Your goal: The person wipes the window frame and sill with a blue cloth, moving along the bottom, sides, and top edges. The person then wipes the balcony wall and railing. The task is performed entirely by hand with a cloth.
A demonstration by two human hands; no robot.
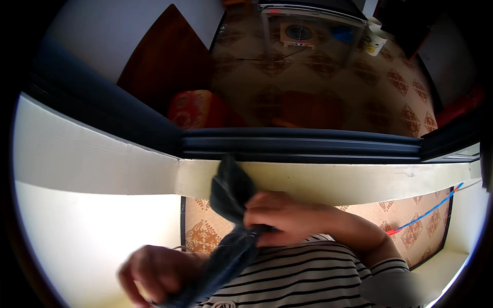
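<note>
A dark blue cloth that looks like denim [231,250] runs slantwise before my striped shirt. My right hand [279,219] grips it near its upper part, fingers bunched around the fabric. Above that hand a folded dark end [229,188] sticks up in front of the pale sill [327,181]. My left hand [156,273], blurred and with curled fingers, is at the lower left beside the cloth's lower stretch. The cloth covers part of that wrist, and whether those fingers pinch the fabric cannot be made out.
A dark sliding-window track [300,146] crosses beyond the sill. Past it are a red patterned seat [190,109], a table [312,13] and white buckets [374,40] on tiled floor. On my right slants a thin blue rod [427,211] with red ends.
</note>
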